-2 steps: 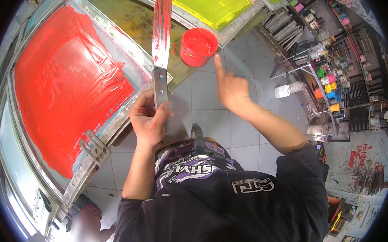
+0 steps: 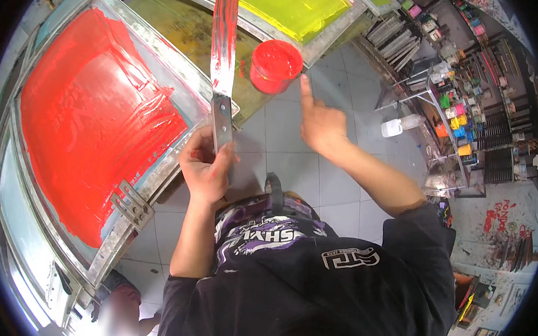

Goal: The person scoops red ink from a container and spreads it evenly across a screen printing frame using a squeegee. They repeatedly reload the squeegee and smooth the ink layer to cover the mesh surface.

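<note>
Spatula: the spatula (image 2: 223, 42) is held upright just left of the red tub, its long blade streaked with red ink.
Spatula handling: judged light, thin and slightly springy; slick where coated, so best gripped by the riveted handle (image 2: 222, 125).
Left hand: the left hand (image 2: 207, 171), below and left of the tub, is closed around that handle.
Tub: the red tub (image 2: 267, 81) is filled with red ink; its wall is judged slippery, best held low; its support cannot be told.
Right hand: the right hand (image 2: 326, 128) is held empty below the tub, index finger raised beside its rim; contact cannot be confirmed. Hands are well apart.
Screens: a red-inked screen (image 2: 106, 255) is seen left of the tub, a yellow-inked screen (image 2: 332, 32) above it.
Floor: grey tiles (image 2: 290, 173) are seen below the tub.
</note>
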{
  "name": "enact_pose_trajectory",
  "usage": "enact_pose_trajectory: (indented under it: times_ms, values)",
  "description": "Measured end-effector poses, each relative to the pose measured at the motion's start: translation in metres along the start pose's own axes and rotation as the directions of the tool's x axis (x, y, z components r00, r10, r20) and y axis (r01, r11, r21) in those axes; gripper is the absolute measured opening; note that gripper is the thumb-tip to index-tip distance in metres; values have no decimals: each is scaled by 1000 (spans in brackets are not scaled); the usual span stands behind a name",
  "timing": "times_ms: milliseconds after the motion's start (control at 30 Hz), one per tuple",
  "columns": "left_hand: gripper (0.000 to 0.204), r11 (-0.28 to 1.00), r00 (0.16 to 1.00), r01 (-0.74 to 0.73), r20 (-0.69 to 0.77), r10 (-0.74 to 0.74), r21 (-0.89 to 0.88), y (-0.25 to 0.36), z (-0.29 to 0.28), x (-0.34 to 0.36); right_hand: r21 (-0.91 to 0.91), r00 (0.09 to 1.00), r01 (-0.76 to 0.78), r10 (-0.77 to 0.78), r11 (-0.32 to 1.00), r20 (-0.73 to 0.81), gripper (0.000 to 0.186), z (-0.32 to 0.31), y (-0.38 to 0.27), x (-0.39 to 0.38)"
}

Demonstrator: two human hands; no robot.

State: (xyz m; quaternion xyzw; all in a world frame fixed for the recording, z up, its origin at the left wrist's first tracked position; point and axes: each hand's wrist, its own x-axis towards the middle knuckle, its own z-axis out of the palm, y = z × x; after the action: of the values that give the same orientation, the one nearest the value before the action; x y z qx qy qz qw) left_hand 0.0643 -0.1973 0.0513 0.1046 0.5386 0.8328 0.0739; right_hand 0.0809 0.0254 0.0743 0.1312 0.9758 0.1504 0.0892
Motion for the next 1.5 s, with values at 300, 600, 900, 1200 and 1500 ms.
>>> enact_pose_trajectory:
  times_ms: [300, 600, 900, 1200, 1500]
  values:
    - [21, 999, 999, -19, 34, 18, 43, 4, 0, 3, -139, 971, 40, -72, 989, -228, 95, 4, 12, 34]
    - [24, 1000, 998, -3, 56, 3, -3, 1, 0, 1, -438, 953, -52, -86, 897, -289, 83, 18, 0, 32]
    - [23, 998, 999, 34, 22, -36, 58, 2, -3, -2, 515, 967, 253, -217, 819, -131, 85, -5, 22, -12]
    - [20, 996, 999, 16, 50, -20, 88, 3, 5, 3, 735, 877, 64, -314, -675, -364, 77, 3, 31, -34]
    - [20, 996, 998, 17, 62, -22, 82, -2, 8, 0, 835, 897, 176, -265, -521, -354, 87, 10, 22, -12]
